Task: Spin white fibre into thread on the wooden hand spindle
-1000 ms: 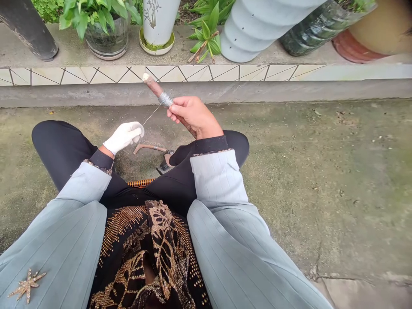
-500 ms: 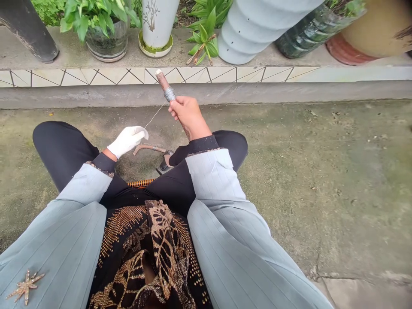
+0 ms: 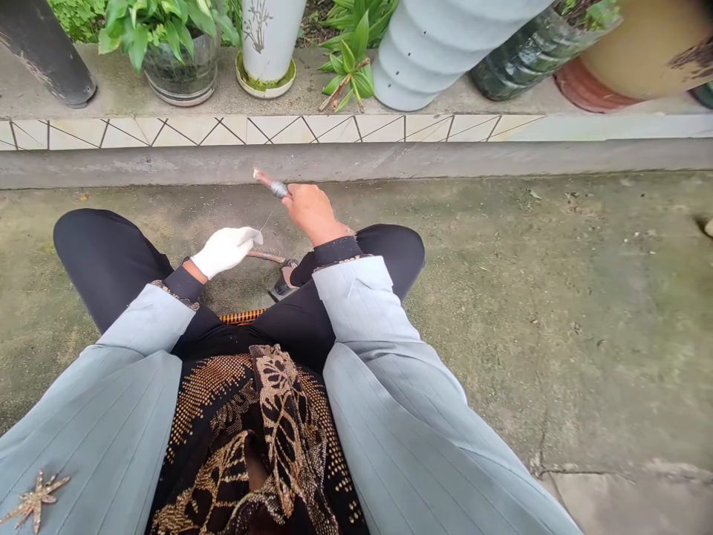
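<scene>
My right hand [image 3: 307,209] is bare and closed round a brown stick [image 3: 266,180] that carries a band of wound silvery wire [image 3: 279,189]. The stick points up and to the left, away from me. A thin wire [image 3: 268,218] runs from the band down to my left hand [image 3: 226,250], which wears a white glove and pinches the wire's end between its fingers. Both hands are held between my knees, above the concrete floor. A second curved brown stick [image 3: 266,256] lies on the floor just below my left hand.
I sit low with legs apart in black trousers. A sandalled foot [image 3: 283,281] shows between the knees. A raised tiled ledge [image 3: 356,128] ahead carries several plant pots, among them a white vase [image 3: 270,33] and a glass pot [image 3: 179,67]. Mossy concrete spreads to the right.
My right hand has dropped lower and closer with the stick, which now tilts flatter to the left. The gap to my gloved left hand has shrunk, and the wire between them is shorter.
</scene>
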`<state>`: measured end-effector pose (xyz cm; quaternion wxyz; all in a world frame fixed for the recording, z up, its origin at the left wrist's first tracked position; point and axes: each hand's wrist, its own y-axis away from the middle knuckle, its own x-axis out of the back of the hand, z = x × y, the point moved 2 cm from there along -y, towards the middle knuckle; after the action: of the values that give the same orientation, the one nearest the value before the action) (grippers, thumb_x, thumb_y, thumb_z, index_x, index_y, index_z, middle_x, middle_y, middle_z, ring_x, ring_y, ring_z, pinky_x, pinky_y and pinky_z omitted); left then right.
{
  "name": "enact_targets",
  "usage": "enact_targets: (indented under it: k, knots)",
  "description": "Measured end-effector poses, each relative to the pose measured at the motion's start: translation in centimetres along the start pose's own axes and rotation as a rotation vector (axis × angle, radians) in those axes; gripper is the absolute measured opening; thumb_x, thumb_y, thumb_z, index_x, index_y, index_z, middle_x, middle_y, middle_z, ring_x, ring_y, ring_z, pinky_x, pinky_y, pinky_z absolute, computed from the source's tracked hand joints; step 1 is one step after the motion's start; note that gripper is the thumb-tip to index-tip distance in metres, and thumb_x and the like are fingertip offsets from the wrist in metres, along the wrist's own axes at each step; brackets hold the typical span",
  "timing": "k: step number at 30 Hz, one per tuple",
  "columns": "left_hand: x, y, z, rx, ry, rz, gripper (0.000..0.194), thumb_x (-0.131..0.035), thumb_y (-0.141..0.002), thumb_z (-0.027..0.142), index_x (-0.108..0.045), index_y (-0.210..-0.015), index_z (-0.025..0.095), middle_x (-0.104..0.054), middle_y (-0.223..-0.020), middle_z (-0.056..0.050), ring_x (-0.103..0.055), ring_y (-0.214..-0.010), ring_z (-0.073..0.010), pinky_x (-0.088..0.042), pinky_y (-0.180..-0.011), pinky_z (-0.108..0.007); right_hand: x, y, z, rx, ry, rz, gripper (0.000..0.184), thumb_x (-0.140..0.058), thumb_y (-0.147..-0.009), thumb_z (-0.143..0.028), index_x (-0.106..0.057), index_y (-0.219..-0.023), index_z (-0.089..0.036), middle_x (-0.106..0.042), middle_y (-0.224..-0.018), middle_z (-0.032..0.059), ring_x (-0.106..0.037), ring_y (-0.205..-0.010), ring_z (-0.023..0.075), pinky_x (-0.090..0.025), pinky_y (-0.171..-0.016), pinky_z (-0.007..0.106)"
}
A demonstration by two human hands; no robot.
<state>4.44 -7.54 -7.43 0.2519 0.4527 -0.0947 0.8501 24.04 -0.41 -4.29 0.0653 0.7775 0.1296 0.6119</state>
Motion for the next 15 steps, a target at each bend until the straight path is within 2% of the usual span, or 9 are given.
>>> enact_targets:
  k: [2, 4, 7, 8, 10, 12, 14, 15]
  knots:
    - [0.2, 0.2, -0.2, 0.011, -0.174, 0.009, 0.038, -0.038, -0.091, 0.029, -0.069, -0.110, 0.018, -0.072, -0.091, -0.008, -0.066, -0.081, -0.0214, -0.046, -0.076, -0.029, -0.7, -0.1, 0.1, 0.009, 0.143, -0.169, 0.032, -0.055, -0.088, -0.025, -0.069, -0.111, -0.009, -0.067, -0.111, 0.0254, -0.062, -0.102, 0.0350, -0.046, -0.083, 0.040]
    - [0.5, 0.3, -0.4, 0.025, -0.283, 0.013, 0.038, -0.037, -0.092, 0.030, -0.069, -0.109, 0.017, -0.071, -0.084, -0.009, -0.066, -0.078, -0.0223, -0.045, -0.074, -0.029, -1.2, -0.1, 0.1, 0.032, 0.252, -0.360, 0.027, -0.063, -0.082, -0.021, -0.073, -0.103, -0.008, -0.068, -0.104, 0.0262, -0.065, -0.097, 0.0347, -0.047, -0.080, 0.040]
    - [0.8, 0.3, -0.8, 0.016, -0.344, 0.019, 0.037, -0.038, -0.093, 0.032, -0.070, -0.106, 0.018, -0.071, -0.083, -0.010, -0.066, -0.077, -0.0237, -0.044, -0.073, -0.031, -1.7, 0.8, -0.3, 0.111, 0.308, -0.661, 0.012, -0.071, -0.077, -0.019, -0.075, -0.085, -0.012, -0.070, -0.079, 0.0149, -0.065, -0.077, 0.0253, -0.046, -0.070, 0.034]
    - [0.9, 0.3, -0.9, 0.021, -0.341, 0.029, 0.037, -0.038, -0.092, 0.033, -0.070, -0.106, 0.018, -0.071, -0.084, -0.010, -0.066, -0.077, -0.0240, -0.044, -0.073, -0.031, -1.8, 1.3, -0.6, 0.149, 0.273, -0.771, 0.010, -0.071, -0.077, -0.021, -0.074, -0.081, -0.013, -0.068, -0.071, 0.0099, -0.062, -0.069, 0.0208, -0.045, -0.067, 0.032]
    - [1.2, 0.1, -1.2, 0.038, -0.289, 0.057, 0.036, -0.039, -0.092, 0.033, -0.070, -0.104, 0.019, -0.072, -0.087, -0.009, -0.066, -0.079, -0.0234, -0.044, -0.073, -0.031, -1.8, 2.6, -1.5, 0.255, 0.107, -0.987, 0.016, -0.072, -0.077, -0.029, -0.073, -0.081, -0.013, -0.063, -0.062, 0.0024, -0.055, -0.058, 0.0130, -0.042, -0.061, 0.028]
    - [1.4, -0.1, -1.4, 0.050, -0.168, 0.057, 0.034, -0.041, -0.090, 0.032, -0.071, -0.100, 0.019, -0.073, -0.090, -0.006, -0.066, -0.080, -0.0216, -0.044, -0.073, -0.030, -1.4, 3.8, -2.2, 0.395, -0.112, -1.150, 0.028, -0.073, -0.077, -0.036, -0.072, -0.088, -0.011, -0.061, -0.063, -0.0005, -0.050, -0.055, 0.0091, -0.040, -0.059, 0.025]
    - [1.3, -0.3, -1.6, 0.056, 0.009, 0.030, 0.032, -0.042, -0.087, 0.030, -0.071, -0.094, 0.018, -0.073, -0.090, -0.005, -0.065, -0.079, -0.0196, -0.045, -0.074, -0.028, -0.4, 4.4, -2.4, 0.519, -0.303, -1.191, 0.034, -0.072, -0.077, -0.039, -0.072, -0.094, -0.010, -0.063, -0.067, -0.0003, -0.050, -0.057, 0.0083, -0.039, -0.059, 0.024]
    - [1.2, -0.4, -1.7, 0.058, 0.107, 0.019, 0.031, -0.043, -0.086, 0.029, -0.071, -0.091, 0.016, -0.072, -0.088, -0.005, -0.064, -0.079, -0.0188, -0.045, -0.073, -0.028, 0.2, 4.4, -2.2, 0.556, -0.383, -1.152, 0.034, -0.072, -0.078, -0.040, -0.072, -0.096, -0.011, -0.064, -0.069, 0.0001, -0.050, -0.058, 0.0085, -0.038, -0.060, 0.024]
